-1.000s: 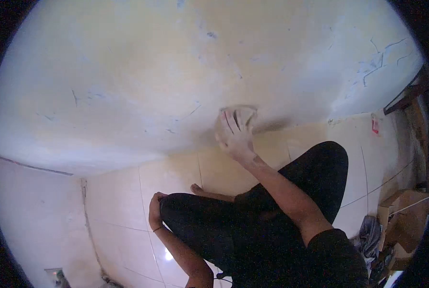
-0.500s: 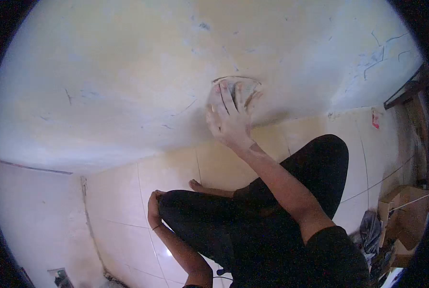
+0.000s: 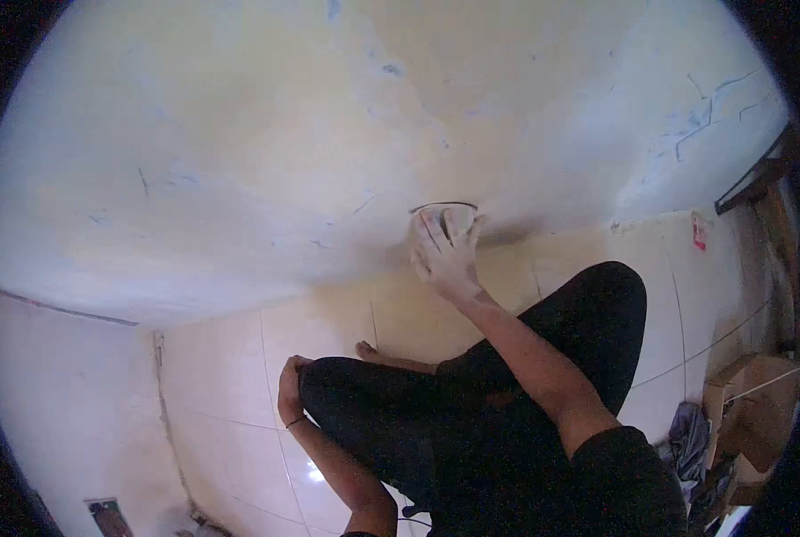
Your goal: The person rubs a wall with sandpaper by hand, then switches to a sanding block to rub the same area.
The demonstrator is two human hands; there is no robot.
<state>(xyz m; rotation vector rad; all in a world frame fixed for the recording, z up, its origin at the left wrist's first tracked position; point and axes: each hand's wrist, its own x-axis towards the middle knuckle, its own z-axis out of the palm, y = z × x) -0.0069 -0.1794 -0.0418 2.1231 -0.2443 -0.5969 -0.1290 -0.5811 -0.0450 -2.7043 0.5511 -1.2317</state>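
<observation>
Low on the wall [image 3: 265, 161], my right hand [image 3: 446, 259] presses a thin, dusty sheet of sandpaper [image 3: 458, 215] against the surface. Its fingers lie over the sheet, slightly apart, and are coated in pale powder. The sheet's dark curved upper edge shows above the fingertips; the rest is partly covered by the hand. My left hand [image 3: 290, 392] rests over my bent knee [image 3: 328, 376] on the left and holds no object that I can see. Its fingertips are partly hidden by the knee.
Pale floor tiles [image 3: 225, 385] meet the wall below my right hand. An opened cardboard box [image 3: 758, 403] and a dark plastic bag [image 3: 686, 434] lie at the right. Blue-grey scratches and cracks [image 3: 704, 116] mark the wall. My other bent knee [image 3: 610, 304] is near the wall.
My right hand and the sandpaper have slid down the wall, closer to the floor. My left hand stays on the knee. The view has shifted slightly.
</observation>
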